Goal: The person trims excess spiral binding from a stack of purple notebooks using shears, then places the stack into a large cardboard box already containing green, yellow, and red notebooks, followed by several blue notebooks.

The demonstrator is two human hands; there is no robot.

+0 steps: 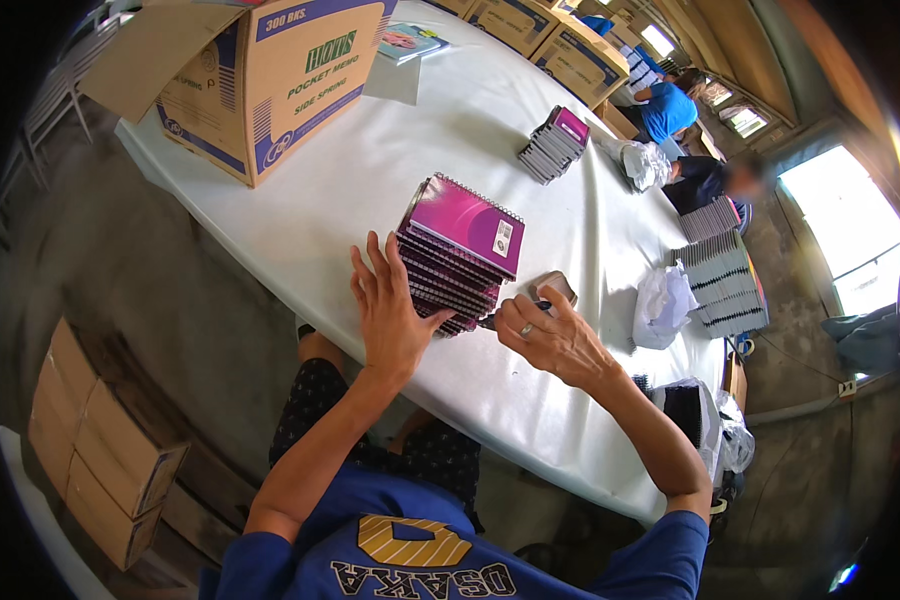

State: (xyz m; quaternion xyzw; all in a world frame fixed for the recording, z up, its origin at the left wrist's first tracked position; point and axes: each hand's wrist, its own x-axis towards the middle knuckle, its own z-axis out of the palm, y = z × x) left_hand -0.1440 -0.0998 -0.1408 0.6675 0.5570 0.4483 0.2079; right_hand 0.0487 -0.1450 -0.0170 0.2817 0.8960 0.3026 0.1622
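Notebooks (462, 235) are braced by spread left hand (388, 318), tool (543, 307) clasped in right hand (554, 342). They could be toppled by uneven pressure.

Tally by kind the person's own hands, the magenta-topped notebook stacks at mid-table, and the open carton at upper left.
Left hand and right hand: 2
Near notebook stack and far notebook stack: 2
Open carton: 1
Total: 5

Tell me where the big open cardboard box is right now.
In the head view, the open cardboard box stands on the white table at the upper left, beyond and to the left of the larger purple notebook stack.
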